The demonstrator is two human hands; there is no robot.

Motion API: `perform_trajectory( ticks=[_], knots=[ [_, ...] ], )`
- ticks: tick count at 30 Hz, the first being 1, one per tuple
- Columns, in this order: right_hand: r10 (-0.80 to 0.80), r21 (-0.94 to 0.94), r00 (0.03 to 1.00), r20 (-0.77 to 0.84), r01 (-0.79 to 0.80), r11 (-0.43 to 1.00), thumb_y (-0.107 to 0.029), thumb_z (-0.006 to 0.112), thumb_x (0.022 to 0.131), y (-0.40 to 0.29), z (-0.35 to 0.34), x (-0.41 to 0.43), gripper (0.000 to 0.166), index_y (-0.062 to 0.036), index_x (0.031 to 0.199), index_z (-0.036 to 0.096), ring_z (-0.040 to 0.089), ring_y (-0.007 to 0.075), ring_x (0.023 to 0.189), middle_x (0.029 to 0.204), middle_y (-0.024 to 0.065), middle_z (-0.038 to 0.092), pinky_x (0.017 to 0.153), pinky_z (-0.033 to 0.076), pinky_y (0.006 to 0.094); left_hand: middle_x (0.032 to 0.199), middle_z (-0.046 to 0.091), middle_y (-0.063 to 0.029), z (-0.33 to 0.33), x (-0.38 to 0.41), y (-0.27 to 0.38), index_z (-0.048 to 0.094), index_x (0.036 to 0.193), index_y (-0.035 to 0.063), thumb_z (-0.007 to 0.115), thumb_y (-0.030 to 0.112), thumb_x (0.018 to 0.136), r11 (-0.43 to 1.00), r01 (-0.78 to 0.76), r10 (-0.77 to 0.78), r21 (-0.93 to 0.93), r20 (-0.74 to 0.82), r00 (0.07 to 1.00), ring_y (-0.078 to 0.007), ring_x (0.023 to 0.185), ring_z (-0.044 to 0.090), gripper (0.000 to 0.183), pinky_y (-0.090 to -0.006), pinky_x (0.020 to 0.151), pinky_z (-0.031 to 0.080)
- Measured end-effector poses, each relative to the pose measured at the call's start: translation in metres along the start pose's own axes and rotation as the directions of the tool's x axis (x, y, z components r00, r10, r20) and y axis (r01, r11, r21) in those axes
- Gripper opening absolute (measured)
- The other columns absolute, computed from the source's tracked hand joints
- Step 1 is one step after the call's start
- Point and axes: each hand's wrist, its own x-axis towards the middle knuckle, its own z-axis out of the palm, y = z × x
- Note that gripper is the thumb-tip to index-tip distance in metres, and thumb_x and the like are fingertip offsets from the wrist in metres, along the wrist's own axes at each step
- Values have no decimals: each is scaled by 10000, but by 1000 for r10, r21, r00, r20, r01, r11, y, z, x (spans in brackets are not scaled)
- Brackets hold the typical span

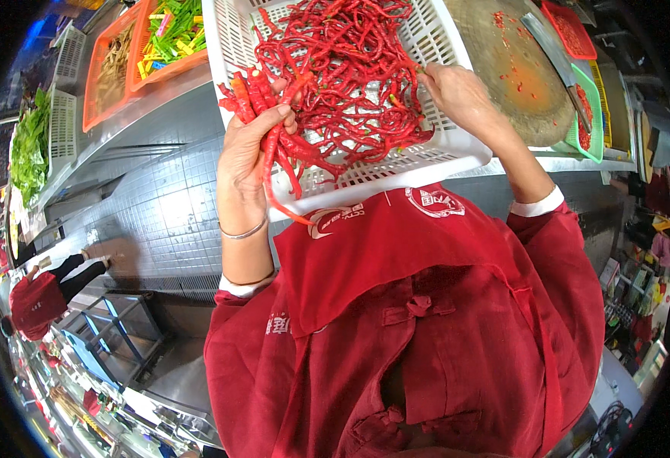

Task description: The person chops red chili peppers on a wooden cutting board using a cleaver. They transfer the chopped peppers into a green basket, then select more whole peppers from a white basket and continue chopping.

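A white perforated plastic basket point(472, 151) stands before me with a tangled heap of long red chili peppers point(346, 63) in it. Over its near left part, my left hand point(260, 137) grips a bunch of red chilies point(249, 97), their ends sticking out above the fist; one long chili hangs down past the basket's near rim. At the right wall of the basket is my right hand point(458, 94), its thumb and fingers closed on the stem end of a chili by the heap. Its other fingers are curled and partly hidden.
A round wooden chopping block point(518, 74) with red bits and a cleaver point(555, 57) lies to the right. Beside it are a green basket point(598, 123) and a red basket point(569, 28) of chopped chili. Orange baskets point(91, 97) stand at the upper left. A person point(40, 303) is farther left.
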Motion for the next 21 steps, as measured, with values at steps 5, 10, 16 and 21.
perform_trajectory(
  ticks=[5,10,16,21],
  knots=[
    [-443,131,892,-84,451,883,-214,600,896,-19,1,-10,206,-13,856,599,609,342,768,803,145,621,658,480,431,959,642,-120,8,-2,2,579,1140,-60,663,-56,798,997,81,-83,21,143,986,-189,745,593,352,-311,690,499],
    [-556,417,811,-183,576,703,-252,596,893,-52,-15,-5,215,-41,855,611,603,350,737,771,142,606,635,472,440,1058,679,-65,24,-10,-6,609,1151,15,671,22,843,869,-138,100,474,106,989,-116,896,612,315,-276,812,492],
    [-458,882,832,312,-75,465,-203,532,975,-61,-37,-3,230,-5,896,619,548,58,556,719,13,615,506,465,237,893,642,-28,33,-32,-10,584,1019,6,655,12,838,862,-88,34,499,116,993,-129,832,640,195,-278,724,522],
    [-446,874,803,395,-178,453,-169,497,975,-63,-30,-6,185,-15,986,599,592,102,609,692,53,601,528,488,277,791,623,8,41,-50,-8,622,903,6,706,39,799,738,-112,63,665,98,993,-65,728,551,138,-255,648,479]
  ],
)
